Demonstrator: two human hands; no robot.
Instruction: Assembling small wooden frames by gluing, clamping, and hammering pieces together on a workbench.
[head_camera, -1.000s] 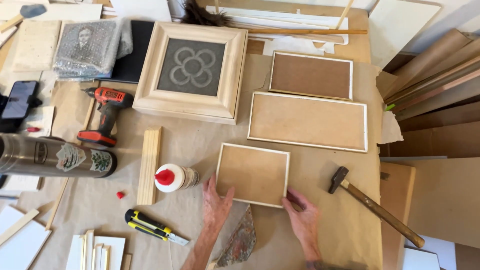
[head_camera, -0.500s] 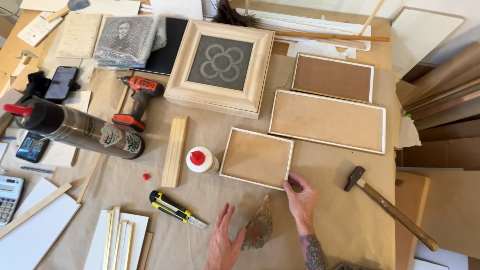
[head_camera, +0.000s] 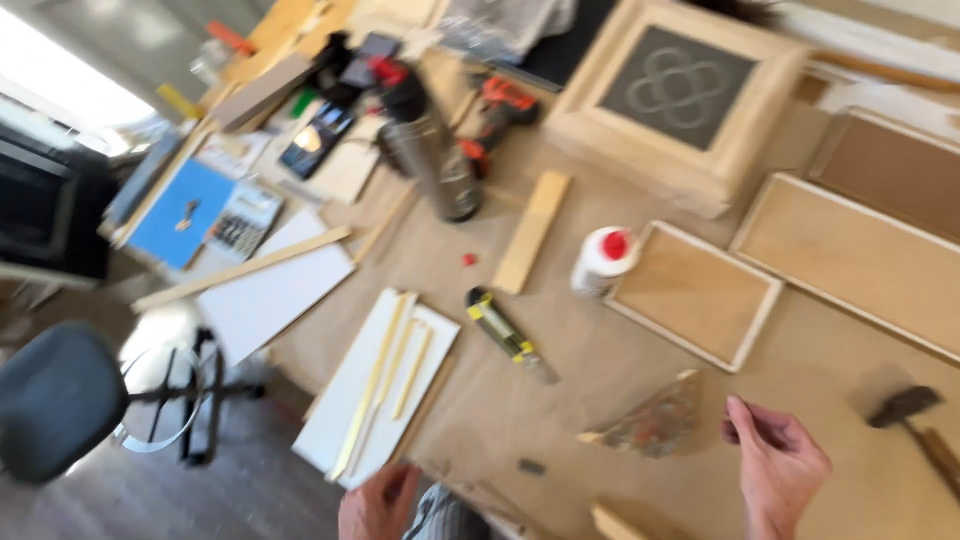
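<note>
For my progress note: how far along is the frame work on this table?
Looks done: the small panel beside the glue bottle has light edging all around. In hand: nothing that shows; the empty right hand hovers near a triangular piece, and the left hand, partly visible, is at the table edge. Probably left: loose strips lie unused on a white board.
</note>
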